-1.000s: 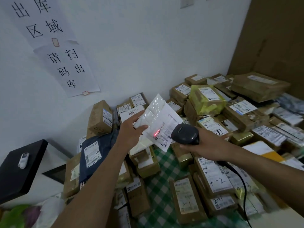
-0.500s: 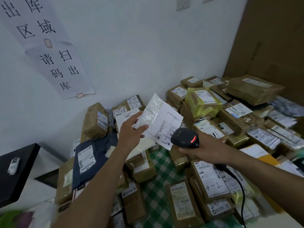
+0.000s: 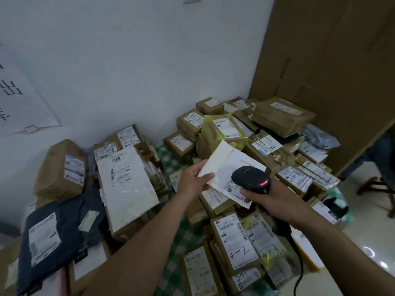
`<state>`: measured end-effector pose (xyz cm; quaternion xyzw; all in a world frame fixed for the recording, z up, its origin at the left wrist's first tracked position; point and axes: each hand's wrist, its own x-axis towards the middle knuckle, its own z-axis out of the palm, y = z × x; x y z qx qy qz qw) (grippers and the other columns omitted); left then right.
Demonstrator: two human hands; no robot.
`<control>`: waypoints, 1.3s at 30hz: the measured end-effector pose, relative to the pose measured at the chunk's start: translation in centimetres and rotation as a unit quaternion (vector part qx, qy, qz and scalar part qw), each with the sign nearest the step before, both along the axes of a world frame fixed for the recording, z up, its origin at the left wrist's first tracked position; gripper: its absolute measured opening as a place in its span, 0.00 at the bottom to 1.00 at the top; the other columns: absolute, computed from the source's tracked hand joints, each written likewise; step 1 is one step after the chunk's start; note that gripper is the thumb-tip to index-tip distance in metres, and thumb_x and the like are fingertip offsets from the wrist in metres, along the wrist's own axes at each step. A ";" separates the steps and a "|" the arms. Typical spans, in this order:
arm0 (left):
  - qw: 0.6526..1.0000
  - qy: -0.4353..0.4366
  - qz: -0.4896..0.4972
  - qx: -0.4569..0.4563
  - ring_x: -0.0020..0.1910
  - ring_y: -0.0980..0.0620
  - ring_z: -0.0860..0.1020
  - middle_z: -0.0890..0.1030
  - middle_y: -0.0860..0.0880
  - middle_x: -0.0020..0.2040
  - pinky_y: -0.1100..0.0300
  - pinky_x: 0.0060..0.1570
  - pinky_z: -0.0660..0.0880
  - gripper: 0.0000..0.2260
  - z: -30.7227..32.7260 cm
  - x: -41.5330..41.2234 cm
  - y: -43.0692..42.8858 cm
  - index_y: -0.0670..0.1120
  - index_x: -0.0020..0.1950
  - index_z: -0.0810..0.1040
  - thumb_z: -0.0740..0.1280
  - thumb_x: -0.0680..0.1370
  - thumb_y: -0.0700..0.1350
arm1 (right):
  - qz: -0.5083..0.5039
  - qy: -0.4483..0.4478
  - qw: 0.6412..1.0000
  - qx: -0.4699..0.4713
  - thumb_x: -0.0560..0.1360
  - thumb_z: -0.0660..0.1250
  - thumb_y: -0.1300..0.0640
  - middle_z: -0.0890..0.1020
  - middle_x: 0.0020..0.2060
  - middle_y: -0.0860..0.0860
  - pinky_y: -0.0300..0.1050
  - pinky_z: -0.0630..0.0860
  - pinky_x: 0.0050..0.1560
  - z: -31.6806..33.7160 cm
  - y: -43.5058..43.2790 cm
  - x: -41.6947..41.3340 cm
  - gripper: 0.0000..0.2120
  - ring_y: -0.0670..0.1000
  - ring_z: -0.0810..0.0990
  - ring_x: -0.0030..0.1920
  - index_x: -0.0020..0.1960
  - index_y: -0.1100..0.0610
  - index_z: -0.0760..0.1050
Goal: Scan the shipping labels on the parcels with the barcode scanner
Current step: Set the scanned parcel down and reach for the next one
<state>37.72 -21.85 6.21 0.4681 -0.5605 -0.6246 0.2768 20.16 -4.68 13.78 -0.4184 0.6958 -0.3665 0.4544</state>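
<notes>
My left hand pinches a flat white parcel by its left edge, thumb on top, and holds it above the pile. Its shipping label faces up, and the label's lower right part lies under the scanner. My right hand grips a black barcode scanner with a red light lit on its head. The scanner's head hovers over the parcel's right half. A black cable runs down from the scanner past my right forearm.
Many brown taped boxes with labels cover a green checked cloth, some marked 4-2. A large white parcel and a dark blue bag lie at left. A yellow parcel sits behind. Cardboard sheets lean at right.
The view has swung right and down. The white parcel has tilted flatter and moved right, toward the scanner. The scanner's red beam seen on the label a second ago is gone.
</notes>
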 end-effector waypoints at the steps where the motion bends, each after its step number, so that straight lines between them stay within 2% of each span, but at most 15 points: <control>1: 1.000 -0.004 -0.008 0.005 0.56 0.48 0.82 0.82 0.49 0.62 0.59 0.40 0.83 0.23 -0.7 -1.0 -0.2 0.47 0.72 0.78 0.75 0.77 0.37 | -0.007 -0.005 1.000 0.005 0.79 0.72 0.52 0.81 0.26 0.43 0.33 0.72 0.29 -0.1 0.0 -0.4 0.07 0.43 0.75 0.25 0.49 0.56 0.81; 3: 0.999 -0.024 -0.023 0.004 0.52 0.48 0.82 0.82 0.47 0.61 0.62 0.36 0.81 0.23 -2.0 -2.7 -0.7 0.44 0.72 0.78 0.74 0.77 0.36 | -0.019 -0.014 1.000 0.017 0.80 0.72 0.53 0.80 0.25 0.43 0.33 0.72 0.29 -0.5 -0.1 -0.9 0.07 0.43 0.74 0.25 0.49 0.57 0.81; 5: 0.998 -0.047 -0.030 -0.013 0.51 0.49 0.82 0.82 0.48 0.59 0.61 0.42 0.83 0.22 -2.7 -3.8 -1.0 0.42 0.73 0.76 0.74 0.78 0.38 | -0.022 -0.016 0.999 0.027 0.79 0.72 0.52 0.82 0.28 0.45 0.35 0.73 0.31 -1.0 -0.4 -1.1 0.08 0.45 0.75 0.26 0.51 0.57 0.80; 7: 0.996 -0.070 -0.036 -0.049 0.59 0.51 0.80 0.78 0.51 0.62 0.67 0.51 0.80 0.25 -3.2 -4.3 -1.2 0.42 0.75 0.73 0.73 0.79 0.40 | -0.024 -0.013 0.999 0.032 0.78 0.73 0.51 0.86 0.36 0.50 0.37 0.75 0.32 -1.3 -0.8 -0.8 0.08 0.46 0.77 0.29 0.54 0.53 0.80; 8: 0.994 -0.074 -0.045 -0.065 0.62 0.53 0.77 0.76 0.54 0.63 0.74 0.50 0.76 0.26 -2.9 -4.1 -0.9 0.42 0.77 0.71 0.73 0.80 0.39 | -0.026 -0.020 0.999 0.032 0.78 0.74 0.51 0.87 0.40 0.52 0.38 0.75 0.33 -1.5 -1.0 -0.7 0.08 0.47 0.78 0.30 0.56 0.52 0.80; 10: 0.995 -0.054 -0.049 -0.065 0.67 0.56 0.73 0.72 0.55 0.67 0.76 0.52 0.73 0.29 -2.7 -3.4 -0.3 0.42 0.79 0.67 0.72 0.80 0.39 | -0.021 -0.037 0.999 0.032 0.78 0.74 0.52 0.87 0.43 0.55 0.40 0.75 0.34 -1.7 -1.6 -0.1 0.09 0.47 0.78 0.31 0.57 0.51 0.80; 12: 0.996 -0.044 -0.029 -0.069 0.70 0.56 0.72 0.70 0.54 0.73 0.69 0.60 0.73 0.29 -3.0 -2.1 0.2 0.45 0.79 0.68 0.73 0.80 0.42 | -0.006 -0.041 0.999 0.033 0.78 0.74 0.51 0.87 0.43 0.55 0.40 0.76 0.35 -1.9 -2.3 0.6 0.10 0.48 0.78 0.31 0.57 0.51 0.81; 14: 0.992 -0.059 0.012 -0.108 0.66 0.57 0.76 0.73 0.56 0.70 0.69 0.58 0.74 0.23 -3.1 -0.1 1.0 0.49 0.75 0.74 0.73 0.80 0.44 | 0.020 -0.034 0.999 0.030 0.78 0.74 0.50 0.86 0.40 0.56 0.40 0.75 0.35 -1.8 -3.1 1.6 0.08 0.47 0.79 0.31 0.55 0.50 0.81; 17: 0.972 -0.115 0.111 -0.172 0.59 0.60 0.79 0.76 0.60 0.63 0.68 0.54 0.77 0.15 -2.2 3.9 2.0 0.57 0.68 0.77 0.71 0.81 0.47 | 0.064 -0.018 0.997 0.030 0.78 0.74 0.50 0.83 0.30 0.48 0.38 0.74 0.34 -1.3 -4.2 3.7 0.05 0.44 0.78 0.29 0.51 0.49 0.80; 20: 0.952 -0.162 0.179 -0.190 0.56 0.61 0.77 0.78 0.58 0.62 0.70 0.52 0.76 0.14 -0.7 8.5 2.4 0.56 0.67 0.78 0.71 0.82 0.47 | 0.091 -0.026 0.995 0.033 0.77 0.74 0.50 0.87 0.40 0.53 0.41 0.77 0.37 -0.8 -5.2 5.9 0.10 0.47 0.81 0.33 0.57 0.48 0.80; 22: 0.932 -0.193 0.222 -0.214 0.57 0.57 0.78 0.78 0.54 0.64 0.60 0.56 0.79 0.15 0.0 11.8 2.3 0.54 0.67 0.78 0.71 0.81 0.47 | 0.120 -0.012 0.992 0.032 0.77 0.75 0.48 0.87 0.39 0.53 0.43 0.78 0.39 -0.5 -5.7 7.3 0.10 0.48 0.82 0.35 0.56 0.48 0.80; 26: 0.890 -0.312 0.254 -0.214 0.69 0.44 0.72 0.73 0.47 0.72 0.46 0.71 0.71 0.21 0.2 17.7 1.3 0.50 0.72 0.75 0.72 0.80 0.51 | 0.165 -0.005 0.986 0.022 0.77 0.75 0.49 0.83 0.29 0.45 0.36 0.75 0.33 0.2 -6.3 10.4 0.07 0.42 0.79 0.29 0.54 0.47 0.80; 31: 0.869 -0.459 0.166 -0.083 0.77 0.36 0.62 0.61 0.39 0.79 0.42 0.73 0.66 0.41 -1.1 20.9 -0.6 0.48 0.84 0.55 0.65 0.79 0.66 | 0.195 0.014 0.980 0.023 0.77 0.75 0.47 0.88 0.41 0.50 0.40 0.79 0.37 0.4 -7.0 13.2 0.07 0.44 0.81 0.33 0.53 0.43 0.80; 35: 0.875 -0.454 0.165 -0.047 0.73 0.36 0.68 0.67 0.39 0.75 0.43 0.68 0.72 0.45 -2.5 21.4 -1.6 0.48 0.82 0.52 0.70 0.74 0.66 | 0.197 0.016 0.980 0.023 0.76 0.75 0.49 0.88 0.41 0.53 0.41 0.80 0.38 0.1 -7.0 14.0 0.06 0.46 0.82 0.33 0.52 0.46 0.81; 39: 0.883 -0.391 0.242 -0.087 0.72 0.37 0.68 0.69 0.40 0.72 0.43 0.66 0.71 0.35 -2.7 22.1 -1.5 0.45 0.79 0.59 0.71 0.78 0.55 | 0.189 -0.002 0.982 0.025 0.76 0.75 0.50 0.88 0.42 0.54 0.43 0.80 0.39 -0.4 -6.9 13.8 0.10 0.48 0.83 0.34 0.56 0.44 0.80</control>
